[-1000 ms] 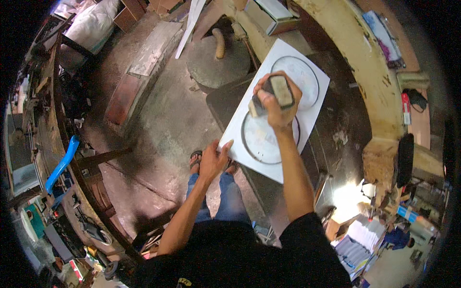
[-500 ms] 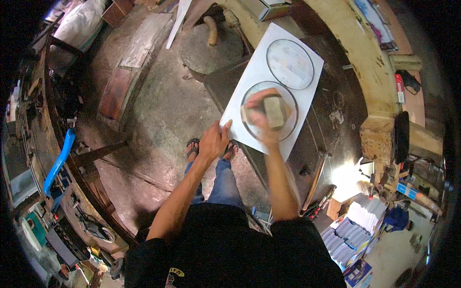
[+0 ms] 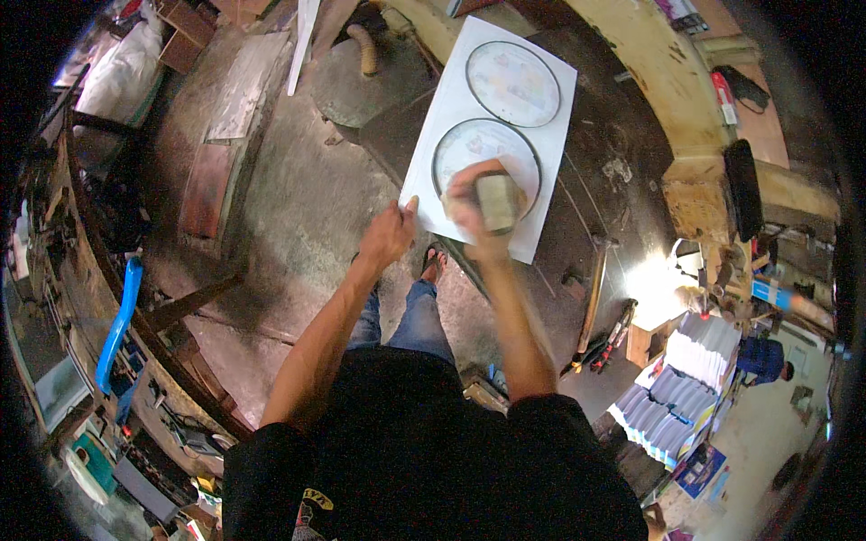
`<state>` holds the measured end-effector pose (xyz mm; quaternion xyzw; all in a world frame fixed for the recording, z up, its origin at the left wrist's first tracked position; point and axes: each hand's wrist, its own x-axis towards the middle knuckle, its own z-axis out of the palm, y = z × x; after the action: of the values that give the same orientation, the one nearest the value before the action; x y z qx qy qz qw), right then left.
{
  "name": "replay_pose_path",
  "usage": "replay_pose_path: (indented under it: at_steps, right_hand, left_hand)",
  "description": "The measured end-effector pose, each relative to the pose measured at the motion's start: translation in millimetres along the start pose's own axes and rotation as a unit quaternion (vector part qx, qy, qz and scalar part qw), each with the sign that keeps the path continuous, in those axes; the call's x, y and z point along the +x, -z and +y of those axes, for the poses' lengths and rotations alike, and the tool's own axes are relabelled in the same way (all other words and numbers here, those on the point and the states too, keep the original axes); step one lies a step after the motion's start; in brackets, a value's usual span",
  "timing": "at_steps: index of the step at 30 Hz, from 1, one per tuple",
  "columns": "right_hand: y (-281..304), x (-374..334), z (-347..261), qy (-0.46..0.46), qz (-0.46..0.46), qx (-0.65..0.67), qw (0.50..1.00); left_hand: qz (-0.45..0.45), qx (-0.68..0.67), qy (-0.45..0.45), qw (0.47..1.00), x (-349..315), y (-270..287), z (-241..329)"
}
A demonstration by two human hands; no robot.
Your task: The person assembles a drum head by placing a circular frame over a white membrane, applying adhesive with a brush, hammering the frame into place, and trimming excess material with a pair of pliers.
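A white rectangular board with two dark-rimmed circles lies aslant on a dark work surface. Its far circle and near circle both hold faint, pale markings. At the board's near left corner my left hand is closed on the edge, thumb on top. My right hand, smeared by motion, grips a beige rectangular block over the lower part of the near circle. Some brownish sheet-like material shows around the block. The block's underside is hidden.
A round metal lid-like top with a bent pipe stands beyond the board. Right of me are a hammer, red-handled pliers, stacked papers and a bright lamp glow. A blue curved strip hangs at the left bench.
My right hand and the block have moved from the near circle's middle toward its near edge. The whole view has shifted, so the board sits higher and further left. My left hand keeps its hold.
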<state>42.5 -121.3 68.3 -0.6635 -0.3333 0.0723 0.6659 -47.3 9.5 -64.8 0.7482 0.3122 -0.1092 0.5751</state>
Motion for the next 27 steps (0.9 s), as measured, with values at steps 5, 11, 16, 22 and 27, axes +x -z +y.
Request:
replay_pose_path:
  at_steps: [5, 11, 16, 22, 27]
  right_hand:
    - [15, 38, 8, -0.082, 0.106, 0.059, 0.989]
    - [44, 42, -70, -0.003, 0.088, 0.021, 0.996]
    - [67, -1, -57, 0.041, 0.121, 0.079, 0.989]
    - [69, -19, 0, -0.068, 0.231, 0.02, 0.97]
    - [144, -7, 34, -0.244, 0.36, 0.072, 0.898]
  left_hand:
    - [0.013, 0.04, -0.073, 0.996, 2, 6, 6]
    - [-0.046, 0.04, 0.019, 0.998, 6, 15, -3]
    - [-0.054, 0.03, 0.041, 0.997, 1, 17, 11]
    - [-0.109, 0.088, 0.047, 0.989, 15, 25, 15]
    - [-0.104, 0.001, 0.117, 0.988, 13, 36, -31]
